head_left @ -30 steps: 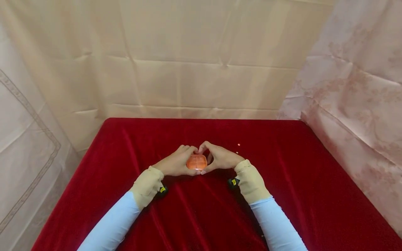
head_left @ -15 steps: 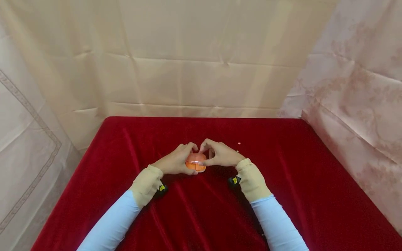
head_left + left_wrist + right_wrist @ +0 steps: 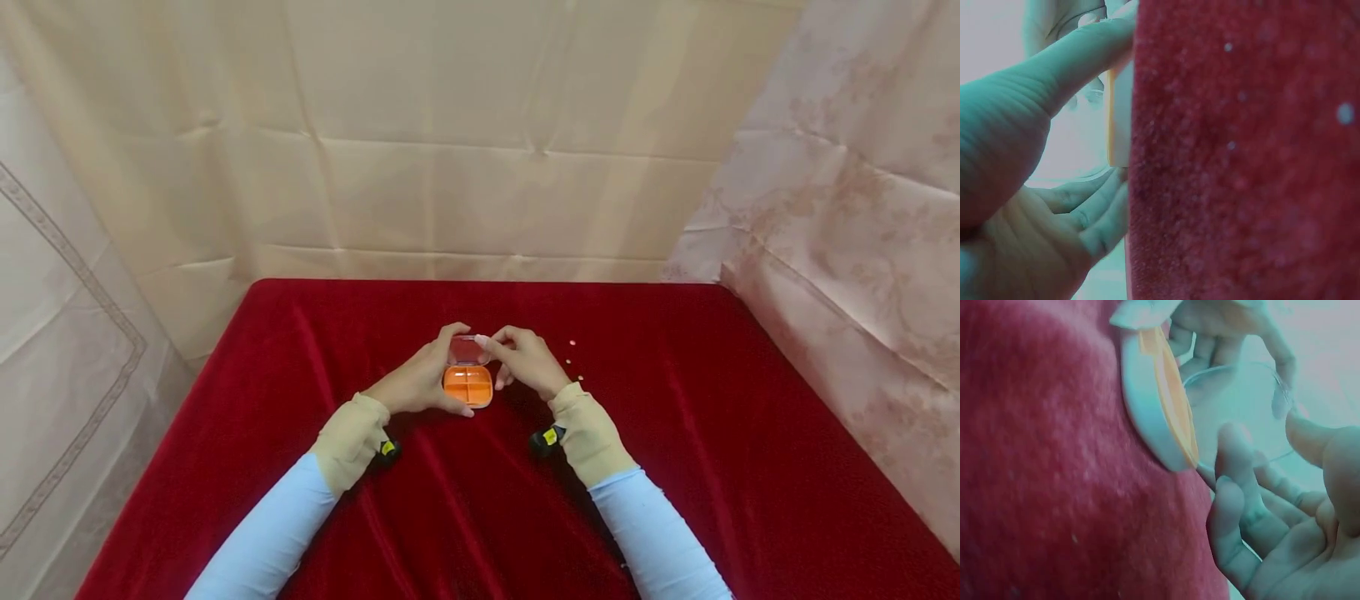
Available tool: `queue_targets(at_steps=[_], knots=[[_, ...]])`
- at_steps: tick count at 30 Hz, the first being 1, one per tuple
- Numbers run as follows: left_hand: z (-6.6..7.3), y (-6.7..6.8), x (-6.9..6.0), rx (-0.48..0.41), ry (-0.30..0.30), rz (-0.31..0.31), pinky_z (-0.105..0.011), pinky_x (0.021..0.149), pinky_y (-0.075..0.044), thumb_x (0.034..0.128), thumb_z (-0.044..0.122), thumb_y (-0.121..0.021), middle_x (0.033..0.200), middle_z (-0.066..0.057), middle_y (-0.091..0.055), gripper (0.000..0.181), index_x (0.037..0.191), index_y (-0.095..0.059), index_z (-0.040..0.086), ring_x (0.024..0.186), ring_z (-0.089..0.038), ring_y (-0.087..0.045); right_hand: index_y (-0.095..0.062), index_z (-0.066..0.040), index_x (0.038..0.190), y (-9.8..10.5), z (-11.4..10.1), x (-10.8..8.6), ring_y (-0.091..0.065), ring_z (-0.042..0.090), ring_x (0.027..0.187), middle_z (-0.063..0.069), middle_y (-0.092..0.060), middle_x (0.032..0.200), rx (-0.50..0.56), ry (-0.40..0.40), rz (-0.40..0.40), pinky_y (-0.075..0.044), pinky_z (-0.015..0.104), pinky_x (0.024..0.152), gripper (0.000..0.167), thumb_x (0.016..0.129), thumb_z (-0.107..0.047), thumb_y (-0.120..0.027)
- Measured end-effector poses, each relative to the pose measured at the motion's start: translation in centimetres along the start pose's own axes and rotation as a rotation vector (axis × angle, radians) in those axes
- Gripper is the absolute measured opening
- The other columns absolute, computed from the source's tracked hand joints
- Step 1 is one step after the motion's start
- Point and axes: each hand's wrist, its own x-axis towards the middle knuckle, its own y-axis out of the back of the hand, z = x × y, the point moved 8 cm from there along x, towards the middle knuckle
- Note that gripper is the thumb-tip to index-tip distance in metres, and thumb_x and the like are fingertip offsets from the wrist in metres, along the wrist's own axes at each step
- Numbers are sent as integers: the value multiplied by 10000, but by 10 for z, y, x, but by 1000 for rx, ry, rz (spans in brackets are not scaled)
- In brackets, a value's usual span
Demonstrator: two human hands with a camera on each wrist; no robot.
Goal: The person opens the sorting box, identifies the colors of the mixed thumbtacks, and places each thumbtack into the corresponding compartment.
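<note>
An orange-and-white pill box (image 3: 468, 386) stands on the red cloth with its clear lid (image 3: 467, 350) raised at the back. Four-way dividers split its orange inside, where I see no pills. My left hand (image 3: 423, 379) grips the box from the left, thumb along the front and fingers behind, one reaching up to the lid. At the lid's upper right corner is the thumb of my right hand (image 3: 528, 358); its other fingers curl beside the lid. The right wrist view shows the see-through lid (image 3: 1241, 419) between both hands and the white base (image 3: 1150, 406) on the cloth.
Several small pills lie on the cloth right of my right hand, among them a pinkish pill (image 3: 572, 342) and a pale pill (image 3: 581, 378). The red velvet table (image 3: 675, 467) is bordered by a beige curtain (image 3: 480, 200) behind and patterned curtains at the sides.
The pill box's lid has swung up and back, baring the orange compartments. My right hand has gone from the box's front edge to the lid's top, while the left stays around the box.
</note>
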Motion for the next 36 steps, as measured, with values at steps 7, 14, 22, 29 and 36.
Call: queue_targets(at_steps=[7,14,22,29,36], knots=[[-1,0,0,70,32,17,-429,942,-511,627,390,-1008,1292,-72,-582,1233,1546,-218,166,1084,-198,-600,-635,-68,1183,22,4,0,-656,220,634,146,-733,1080,-39,-16,8,-554,343,623,452,1000,-480,-654],[-4,-1,2,64,56,14,-426,933,-510,666,368,-993,1269,-30,-606,1170,1543,-243,178,1069,-184,-601,-690,-90,1108,95,29,-13,-605,212,675,156,-704,997,-281,-66,133,-533,362,627,243,1016,-315,-677],[-8,4,0,7,100,13,-353,797,-499,669,359,-992,1113,-94,-593,934,1246,-293,132,896,-198,-592,-759,-97,994,104,47,-15,-602,187,688,55,-699,837,-464,-135,40,-518,312,602,105,951,-193,-757],[-12,10,0,25,130,41,-340,732,-464,649,365,-1001,1037,-104,-545,924,1194,-293,128,820,-217,-545,-759,-87,880,100,48,-16,-590,165,672,35,-678,795,-532,-156,17,-505,290,607,114,964,-162,-743],[-11,11,2,-41,102,44,-346,794,-514,685,237,-992,1084,-123,-567,1064,1446,-255,147,864,-224,-584,-727,-95,878,95,47,-13,-585,161,667,37,-648,776,-552,-125,30,-492,293,599,124,973,-175,-728]])
